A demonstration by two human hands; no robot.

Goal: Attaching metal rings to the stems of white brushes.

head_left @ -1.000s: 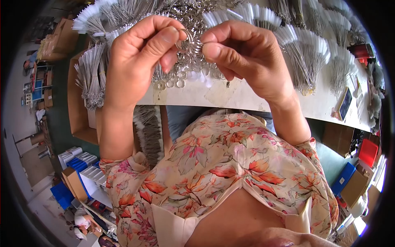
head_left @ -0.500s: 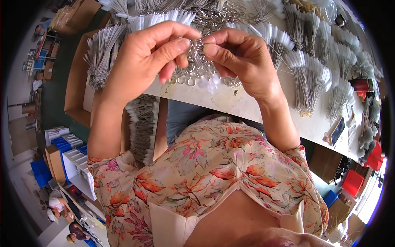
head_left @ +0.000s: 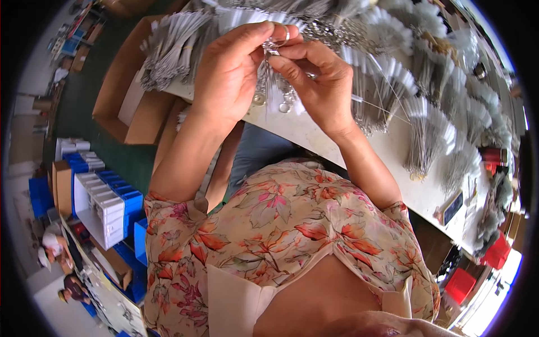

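My left hand (head_left: 233,70) is raised over the table, its fingers closed on a shiny metal ring (head_left: 287,37). Just beside it, my right hand (head_left: 319,81) pinches with thumb and forefinger at small silvery metal right below the ring; what exactly sits in this pinch is too small to make out. Beneath the hands, loose metal rings (head_left: 286,106) lie near the table edge, and a heap of metal rings (head_left: 331,35) spreads behind. Bundles of thin wire brushes with white bristles (head_left: 429,132) cover the right side of the table.
More wire brushes (head_left: 171,48) are piled at the far left, by an open cardboard box (head_left: 126,106). A phone (head_left: 452,209) lies near the table's right end. White and blue bins (head_left: 104,208) stand at left, with two people working beyond. Red containers (head_left: 460,285) are at lower right.
The view has shifted, so the table appears tilted. My hands have drawn closer together, the left one turning its palm inward; a ring now shows upright at the left fingertips.
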